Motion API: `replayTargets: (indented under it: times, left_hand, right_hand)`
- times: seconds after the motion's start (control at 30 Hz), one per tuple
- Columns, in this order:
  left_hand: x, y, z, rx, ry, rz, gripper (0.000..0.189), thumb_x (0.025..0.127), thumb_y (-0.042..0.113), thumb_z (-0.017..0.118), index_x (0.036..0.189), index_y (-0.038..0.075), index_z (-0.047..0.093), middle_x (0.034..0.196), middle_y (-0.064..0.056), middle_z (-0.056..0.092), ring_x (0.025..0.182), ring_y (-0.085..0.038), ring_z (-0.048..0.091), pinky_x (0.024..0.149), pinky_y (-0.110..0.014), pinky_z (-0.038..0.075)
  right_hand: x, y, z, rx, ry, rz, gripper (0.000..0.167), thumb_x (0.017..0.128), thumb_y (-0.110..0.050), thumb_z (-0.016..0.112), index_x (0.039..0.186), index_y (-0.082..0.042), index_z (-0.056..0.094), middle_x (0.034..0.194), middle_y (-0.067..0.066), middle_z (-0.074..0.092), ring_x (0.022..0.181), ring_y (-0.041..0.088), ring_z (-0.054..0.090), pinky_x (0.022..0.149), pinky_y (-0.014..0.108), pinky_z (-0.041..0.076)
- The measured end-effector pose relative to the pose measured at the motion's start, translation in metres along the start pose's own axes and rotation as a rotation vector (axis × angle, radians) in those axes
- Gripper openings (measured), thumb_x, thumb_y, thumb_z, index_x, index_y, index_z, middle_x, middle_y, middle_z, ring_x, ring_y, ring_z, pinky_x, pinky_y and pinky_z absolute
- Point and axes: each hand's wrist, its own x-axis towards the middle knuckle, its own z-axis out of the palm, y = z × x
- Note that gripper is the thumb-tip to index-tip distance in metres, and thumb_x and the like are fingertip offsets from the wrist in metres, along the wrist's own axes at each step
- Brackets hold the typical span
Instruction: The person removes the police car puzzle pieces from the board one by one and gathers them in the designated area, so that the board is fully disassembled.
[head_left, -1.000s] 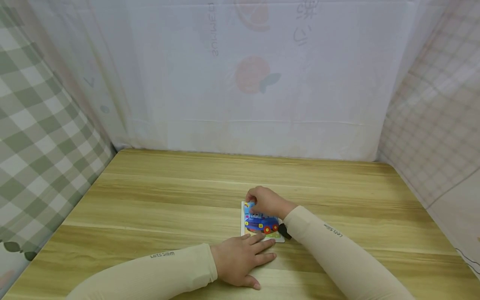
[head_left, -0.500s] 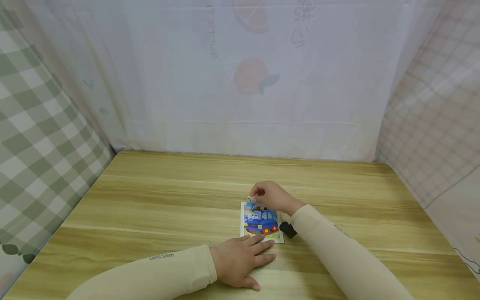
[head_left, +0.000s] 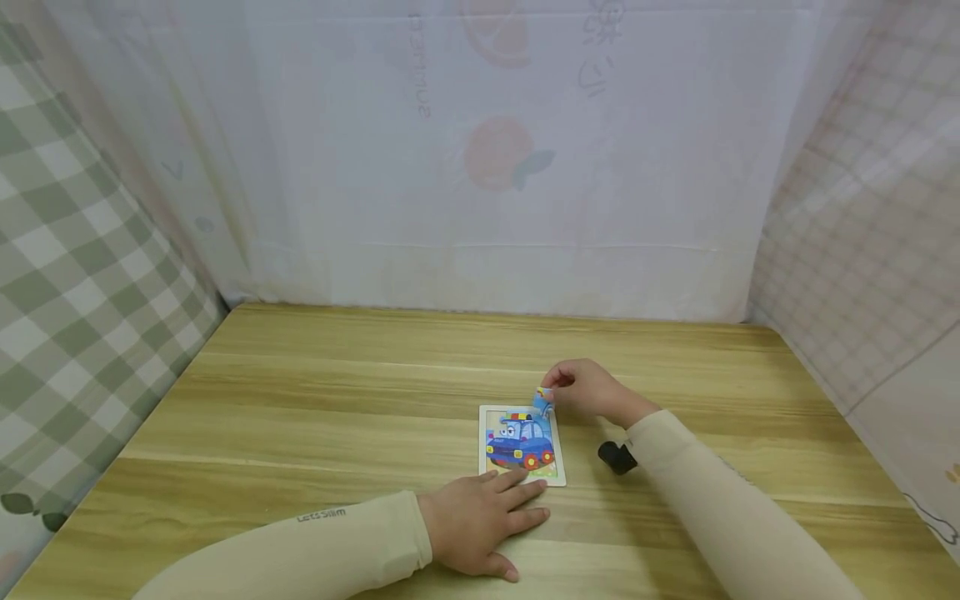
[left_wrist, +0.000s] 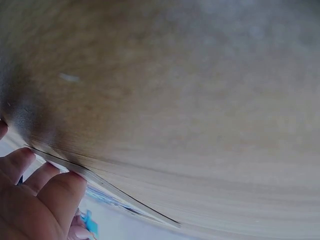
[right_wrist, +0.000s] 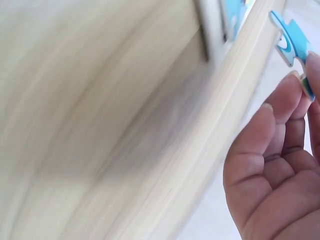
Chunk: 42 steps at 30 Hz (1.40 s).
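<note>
A jigsaw puzzle with a blue cartoon car lies in a pale-framed puzzle board (head_left: 560, 454) in front of me; bare wood shows at its upper left. My left hand (head_left: 483, 523) is spread with straight fingers, their tips on the board's near edge. In the left wrist view, its fingers (left_wrist: 62, 197) touch the frame's rim. My right hand (head_left: 592, 392) pinches a light blue puzzle piece (head_left: 543, 402) between thumb and fingers, above the board's far right corner. The right wrist view shows the same puzzle piece (right_wrist: 295, 40), with knobs and a coloured tip, raised off the table.
The wood-grain table (head_left: 337, 400) reaches back to a white printed cloth (head_left: 360, 183). A green checked cloth (head_left: 67, 275) hangs at the left, and another checked cloth (head_left: 870, 225) at the right. A small black object (head_left: 617, 457) shows beside the right wrist.
My right hand has lifted the puzzle piece from the board's upper left, uncovering bare wood, and carried it right to the far right corner. The left hand has stayed in place.
</note>
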Motion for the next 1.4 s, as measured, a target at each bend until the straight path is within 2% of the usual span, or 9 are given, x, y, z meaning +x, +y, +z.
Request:
replayTargets:
  times: [0.27,0.53,0.77,1.2,1.4]
  left_hand:
    - [-0.002,0.000,0.000,0.021,0.023,-0.005,0.070,0.092,0.068,0.037,0.150,0.028,0.037,0.156,0.001,0.031,0.141,-0.021,0.031,0.109,-0.029,0.034]
    - [-0.001,0.000,0.001,0.048,0.053,-0.007,0.062,0.096,0.060,0.040,0.148,0.028,0.040,0.154,0.002,0.034,0.140,-0.021,0.034,0.108,-0.028,0.035]
    - [-0.001,0.000,0.001,0.039,0.051,-0.009,0.058,0.097,0.057,0.042,0.148,0.028,0.040,0.155,0.002,0.034,0.140,-0.021,0.034,0.108,-0.028,0.035]
    - [-0.003,-0.002,0.003,0.020,0.041,-0.004,0.059,0.097,0.057,0.041,0.148,0.028,0.040,0.155,0.002,0.033,0.140,-0.021,0.033,0.107,-0.028,0.036]
    - [-0.002,-0.002,0.002,0.022,0.041,-0.003,0.059,0.097,0.057,0.041,0.148,0.028,0.040,0.154,0.002,0.033,0.140,-0.021,0.034,0.108,-0.028,0.035]
  right_hand:
    - [-0.009,0.013,-0.013,-0.014,-0.040,0.015,0.010,0.090,-0.010,0.067,0.095,-0.001,0.068,0.086,0.003,0.064,0.080,0.016,0.051,0.073,0.031,0.043]
    - [-0.018,0.024,-0.019,0.021,-0.072,0.056,0.016,0.089,-0.010,0.068,0.098,0.003,0.066,0.083,0.002,0.063,0.076,0.015,0.050,0.069,0.030,0.044]
    - [-0.020,0.031,-0.023,0.058,-0.099,0.104,0.016,0.089,-0.009,0.067,0.098,0.004,0.065,0.081,0.000,0.062,0.073,0.013,0.052,0.065,0.027,0.046]
    - [-0.028,0.031,-0.027,0.076,-0.145,0.148,0.011,0.091,-0.008,0.064,0.096,0.002,0.067,0.079,0.000,0.065,0.073,0.014,0.055,0.066,0.028,0.048]
    - [-0.029,0.033,-0.024,0.040,-0.124,0.142,0.011,0.090,-0.006,0.065,0.096,0.004,0.066,0.080,0.002,0.065,0.071,0.013,0.053,0.063,0.028,0.047]
